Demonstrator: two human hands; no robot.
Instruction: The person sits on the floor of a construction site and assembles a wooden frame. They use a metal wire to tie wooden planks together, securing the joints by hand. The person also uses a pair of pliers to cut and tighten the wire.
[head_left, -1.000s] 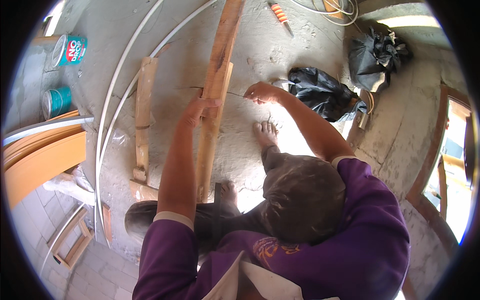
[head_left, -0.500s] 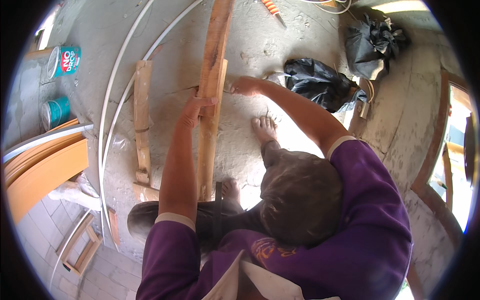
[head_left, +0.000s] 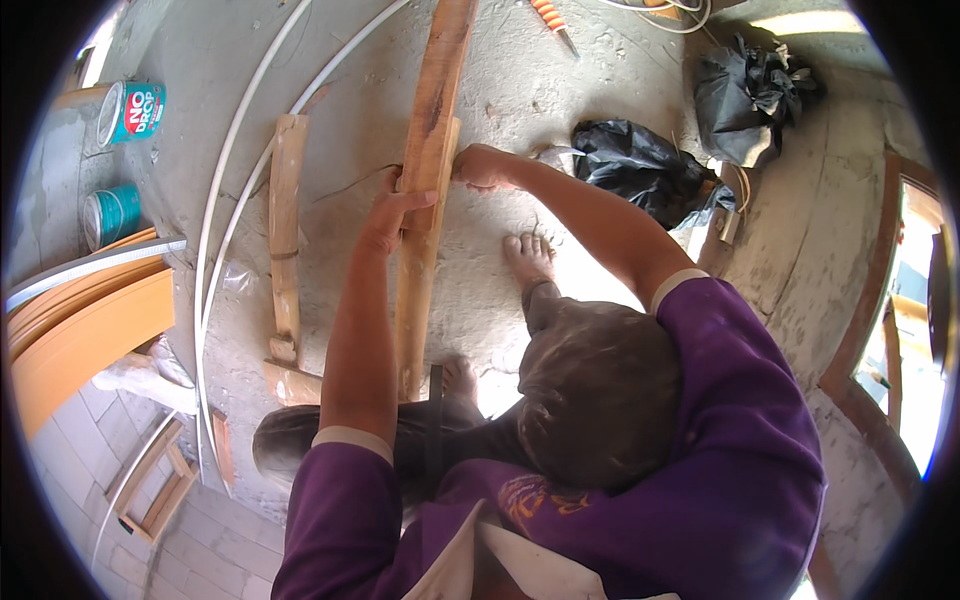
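Note:
A reddish-brown wooden plank runs toward the top edge and overlaps a paler wooden batten that stretches toward my legs. My left hand wraps around the two pieces where they overlap, its thumb lying across the top. On the other side my right hand is closed, its knuckles close against the edge of the batten. Whatever its fingers hold, if anything, is hidden.
Left of the planks lies another wooden batten, with white pipes curving beyond it. Two paint cans, orange-brown panels and a wooden frame lie farther left. Black plastic bags and an orange-handled screwdriver lie to the right.
My right hand has moved slightly left and up against the batten's edge. My left hand keeps its hold on the two pieces, nearly unmoved.

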